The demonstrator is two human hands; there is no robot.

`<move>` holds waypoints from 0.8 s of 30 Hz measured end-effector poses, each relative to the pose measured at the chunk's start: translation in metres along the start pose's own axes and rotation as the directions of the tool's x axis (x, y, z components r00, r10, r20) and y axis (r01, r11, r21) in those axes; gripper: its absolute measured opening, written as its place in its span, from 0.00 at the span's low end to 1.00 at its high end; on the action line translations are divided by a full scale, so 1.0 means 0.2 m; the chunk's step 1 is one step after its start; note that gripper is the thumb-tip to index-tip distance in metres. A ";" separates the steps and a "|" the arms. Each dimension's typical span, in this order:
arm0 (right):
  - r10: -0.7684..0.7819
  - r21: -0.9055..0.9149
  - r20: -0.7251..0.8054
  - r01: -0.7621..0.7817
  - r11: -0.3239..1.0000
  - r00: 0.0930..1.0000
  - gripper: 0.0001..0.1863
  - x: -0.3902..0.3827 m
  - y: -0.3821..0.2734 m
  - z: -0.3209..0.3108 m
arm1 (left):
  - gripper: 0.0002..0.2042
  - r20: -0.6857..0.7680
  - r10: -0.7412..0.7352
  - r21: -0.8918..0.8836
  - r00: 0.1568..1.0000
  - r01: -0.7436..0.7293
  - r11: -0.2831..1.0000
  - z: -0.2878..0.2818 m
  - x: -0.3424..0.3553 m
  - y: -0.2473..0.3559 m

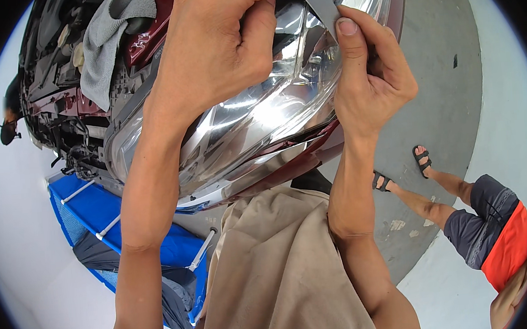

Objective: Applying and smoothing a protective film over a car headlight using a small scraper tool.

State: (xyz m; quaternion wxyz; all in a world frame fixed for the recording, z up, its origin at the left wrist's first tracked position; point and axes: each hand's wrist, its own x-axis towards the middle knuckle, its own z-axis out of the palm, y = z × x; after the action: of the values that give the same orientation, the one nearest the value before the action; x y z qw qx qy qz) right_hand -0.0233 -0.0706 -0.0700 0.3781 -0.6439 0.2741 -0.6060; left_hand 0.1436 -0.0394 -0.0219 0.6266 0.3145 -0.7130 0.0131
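Note:
A small, stiff grey sheet (322, 7), perhaps sandpaper, is held between my hands above a car headlight (260, 119). My right hand (370, 71) is closed, pinching the sheet's right edge between thumb and forefinger. From the left, my left hand (219, 51) reaches over the headlight with its forefinger stretched to the sheet's upper corner. Its other fingers are curled, and part of its grip is hidden. Below the hands, the clear lens shines over silvery reflectors, with dark red bodywork along its lower edge.
A grey towel (114, 43) lies over the exposed engine bay (56, 87) on the left. Below it stands a blue fabric frame (152, 239) with white poles. On the right, another person (494, 228) in dark shorts and sandals stands on the grey floor (435, 85).

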 end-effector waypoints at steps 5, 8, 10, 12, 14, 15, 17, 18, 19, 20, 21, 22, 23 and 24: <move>0.026 -0.001 -0.027 -0.026 1.000 0.999 0.07 0.00 -0.02 0.02 | 0.13 0.137 -0.335 0.279 0.932 0.288 0.916 0.01 0.07 0.08; 0.049 0.030 -0.052 -0.047 0.998 0.997 0.06 0.00 -0.01 0.03 | 0.13 -0.050 -0.033 -0.098 0.998 0.027 0.995 0.02 0.01 0.00; 0.035 0.032 -0.056 -0.033 0.999 0.998 0.06 0.00 0.00 0.03 | 0.13 -0.040 -0.044 -0.087 0.998 0.040 0.995 0.03 0.01 0.00; 0.022 0.062 -0.065 -0.018 0.998 0.998 0.06 0.00 0.00 0.02 | 0.13 -0.057 -0.042 -0.097 0.997 0.037 0.995 0.04 0.01 -0.01; 0.038 0.058 -0.054 -0.035 0.998 0.998 0.06 0.00 0.00 0.02 | 0.13 -0.059 -0.044 -0.093 0.997 0.039 0.995 0.03 0.01 0.00; 0.051 0.053 -0.048 -0.048 0.997 0.998 0.06 0.00 0.00 0.01 | 0.13 -0.061 -0.043 -0.091 0.997 0.038 0.995 0.03 0.01 0.00; 0.045 0.063 -0.054 -0.041 0.997 0.998 0.06 0.00 0.00 0.02 | 0.13 -0.063 -0.050 -0.093 0.997 0.044 0.995 0.03 0.01 0.00; 0.038 0.073 -0.061 -0.033 0.997 0.997 0.06 -0.01 0.00 0.03 | 0.13 -0.065 -0.056 -0.096 0.996 0.050 0.994 0.03 0.01 0.01; 0.040 0.073 -0.059 -0.036 0.997 0.997 0.06 -0.01 0.00 0.02 | 0.13 -0.066 -0.059 -0.095 0.996 0.052 0.994 0.03 0.01 0.01; 0.046 0.060 -0.049 -0.043 0.997 0.998 0.06 -0.01 0.00 0.02 | 0.13 -0.068 -0.075 -0.103 0.995 0.068 0.992 0.03 0.01 0.01; 0.052 0.049 -0.038 -0.050 0.998 0.998 0.06 -0.01 -0.01 0.02 | 0.13 -0.069 -0.090 -0.109 0.994 0.083 0.991 0.03 0.01 0.02; 0.055 0.045 -0.040 -0.053 0.998 0.998 0.06 -0.01 0.00 0.01 | 0.13 -0.068 -0.093 -0.114 0.993 0.085 0.990 0.02 0.06 0.10; 0.051 0.043 -0.046 -0.049 0.998 0.998 0.06 -0.01 0.00 0.01 | 0.12 0.123 -0.335 0.269 0.934 0.293 0.917 -0.01 0.15 0.24; 0.045 0.048 -0.047 -0.043 0.998 0.998 0.07 -0.01 0.00 0.01 | 0.12 0.195 -0.594 0.642 0.781 0.356 0.679 -0.03 0.20 0.31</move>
State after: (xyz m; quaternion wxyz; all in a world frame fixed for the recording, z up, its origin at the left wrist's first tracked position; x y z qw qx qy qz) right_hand -0.0211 -0.0687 -0.0711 0.3995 -0.6141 0.2829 -0.6191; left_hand 0.1190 -0.0046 0.0391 0.3283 0.6612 -0.6746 -0.0030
